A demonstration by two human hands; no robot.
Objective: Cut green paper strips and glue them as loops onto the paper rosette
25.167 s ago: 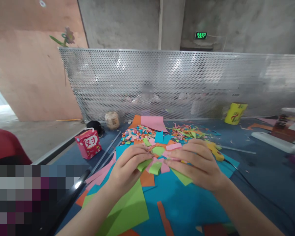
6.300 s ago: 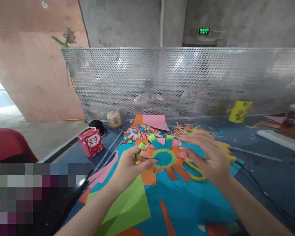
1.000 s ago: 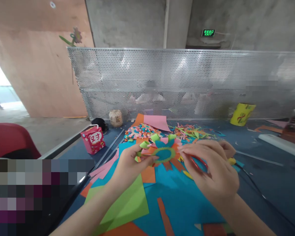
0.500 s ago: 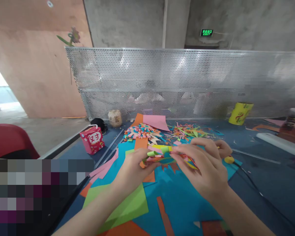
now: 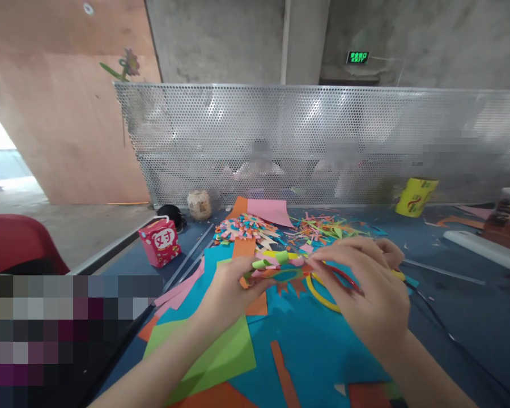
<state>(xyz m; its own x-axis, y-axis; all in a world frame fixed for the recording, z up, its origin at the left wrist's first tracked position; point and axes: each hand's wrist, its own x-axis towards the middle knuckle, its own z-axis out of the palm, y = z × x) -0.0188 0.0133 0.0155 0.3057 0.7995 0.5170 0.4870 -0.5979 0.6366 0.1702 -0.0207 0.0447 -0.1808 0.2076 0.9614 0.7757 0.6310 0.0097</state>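
Observation:
My left hand (image 5: 233, 286) is closed around fringed paper (image 5: 261, 264) with curled light green, pink and orange strips. Thumb and fingers of my right hand (image 5: 361, 283) are pinched together at the right end of that paper, by a pink strip. A yellow and red loop (image 5: 323, 296), like a scissors handle, shows under my right hand; whether the hand holds it is hard to see. Below both hands lies blue paper (image 5: 306, 340), with a green sheet (image 5: 221, 351) and an orange strip (image 5: 284, 371) on it.
A fringed multicoloured paper flower (image 5: 246, 228) and a heap of thin paper scraps (image 5: 327, 228) lie further back. Around them stand a pink box (image 5: 160, 242), a jar (image 5: 199, 205) and a yellow roll (image 5: 416, 197). A black cord (image 5: 442, 326) runs right; a perforated metal screen (image 5: 238, 130) stands behind.
My right hand has moved slightly right, from a light green curl to the pink strip beside it. More of the yellow loop shows beneath it. My left hand has barely moved.

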